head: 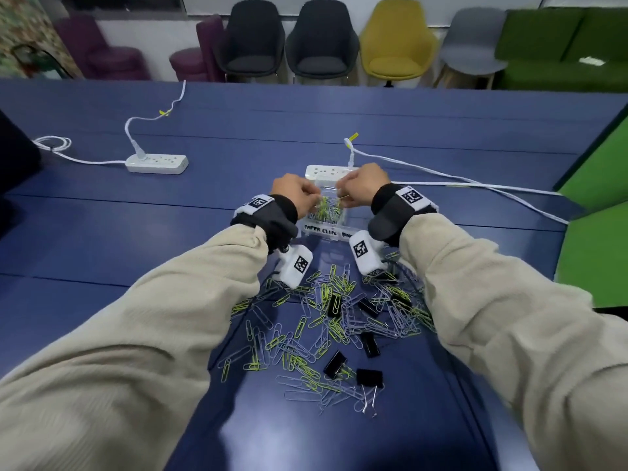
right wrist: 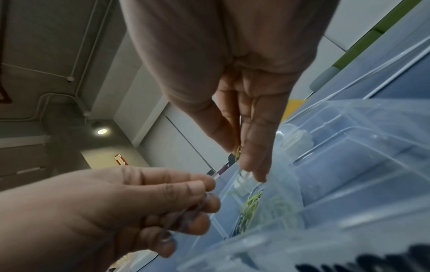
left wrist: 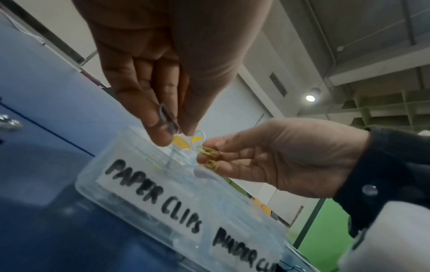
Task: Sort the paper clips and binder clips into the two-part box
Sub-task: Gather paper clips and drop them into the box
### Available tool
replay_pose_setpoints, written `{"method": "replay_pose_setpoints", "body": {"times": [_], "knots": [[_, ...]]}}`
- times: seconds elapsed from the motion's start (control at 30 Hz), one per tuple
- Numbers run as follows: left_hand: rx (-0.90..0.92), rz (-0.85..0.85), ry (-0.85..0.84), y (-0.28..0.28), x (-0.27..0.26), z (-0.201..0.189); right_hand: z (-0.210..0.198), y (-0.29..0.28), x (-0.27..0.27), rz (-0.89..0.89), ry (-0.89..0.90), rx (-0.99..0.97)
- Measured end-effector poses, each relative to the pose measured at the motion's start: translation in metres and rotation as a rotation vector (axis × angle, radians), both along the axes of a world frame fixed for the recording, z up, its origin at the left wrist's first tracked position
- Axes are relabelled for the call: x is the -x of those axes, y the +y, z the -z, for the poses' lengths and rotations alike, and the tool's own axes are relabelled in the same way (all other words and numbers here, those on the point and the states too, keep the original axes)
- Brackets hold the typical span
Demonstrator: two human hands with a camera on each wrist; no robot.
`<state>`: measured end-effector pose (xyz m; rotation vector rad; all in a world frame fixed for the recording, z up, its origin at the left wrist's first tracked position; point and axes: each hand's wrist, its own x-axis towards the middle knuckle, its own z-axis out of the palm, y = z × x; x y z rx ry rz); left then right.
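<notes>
Both hands sit over the clear two-part box (head: 328, 229), fingers curled, each pinching paper clips. Left hand (head: 295, 196): thumb and fingertips closed on a silver-grey paper clip (left wrist: 168, 119), directly above the compartment labelled "PAPER CLIPS". Right hand (head: 361, 188): fingertips closed on yellow-green paper clips (left wrist: 210, 153), just beside the left fingertips, hands close but not touching. Exact clip count per hand can't be told.

Box is on the blue surface (head: 102, 239), just behind the loose pile. Left compartment holds a heap of green and silver clips (head: 325, 209). Right label is partly hidden, reads something like "BINDER CL"; what's in that compartment isn't clear from any view.

Left to right across the rest of the surface: white power strip (head: 157, 163) with a coiled cable, well apart from the box; a second power strip (head: 324, 171) touching or just behind the box's far wall, its cable running off right.

Near side, between the forearms: unsorted pile of paper clips (head: 306, 334), silver and green mixed, with black binder clips (head: 369, 377) scattered through its middle and right. Wrist cameras hang under both wrists above the pile's far edge.
</notes>
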<state>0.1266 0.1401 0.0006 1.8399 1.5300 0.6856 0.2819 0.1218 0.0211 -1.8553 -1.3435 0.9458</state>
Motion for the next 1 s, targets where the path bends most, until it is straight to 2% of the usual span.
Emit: {"method": "replay_pose_setpoints", "body": {"times": [0.07, 0.17, 0.27, 0.33, 0.43, 0.5, 0.63, 0.77, 0.87, 1.0], "knots": [[0.024, 0.039, 0.018, 0.001, -0.001, 0.006, 0.000, -0.003, -0.004, -0.042, 0.051, 0.008], [0.066, 0.093, 0.026, -0.001, 0.000, 0.010, -0.004, -0.011, -0.004, -0.125, 0.235, 0.020], [-0.013, 0.117, 0.072, -0.015, 0.008, -0.001, -0.004, -0.020, -0.003, -0.187, 0.199, -0.002], [-0.125, 0.112, 0.122, -0.030, 0.021, -0.016, -0.002, -0.023, -0.009, -0.180, 0.073, -0.107], [-0.193, 0.152, 0.178, -0.061, 0.059, -0.036, -0.005, -0.043, -0.008, -0.300, -0.188, -0.222], [-0.144, 0.220, 0.298, -0.085, 0.090, -0.043, -0.006, -0.062, 0.000, -0.452, -0.321, -0.241], [0.025, 0.316, 0.660, -0.124, 0.147, -0.039, -0.004, -0.093, 0.028, -0.790, -0.565, -0.153], [0.066, 0.184, 0.693, -0.144, 0.195, -0.028, -0.001, -0.106, 0.057, -0.932, -0.659, -0.120], [0.034, 0.063, 0.701, -0.150, 0.219, -0.022, 0.000, -0.109, 0.080, -0.964, -0.671, -0.157], [0.059, -0.029, 0.801, -0.152, 0.231, -0.009, 0.003, -0.105, 0.110, -0.983, -0.713, -0.159]]}}
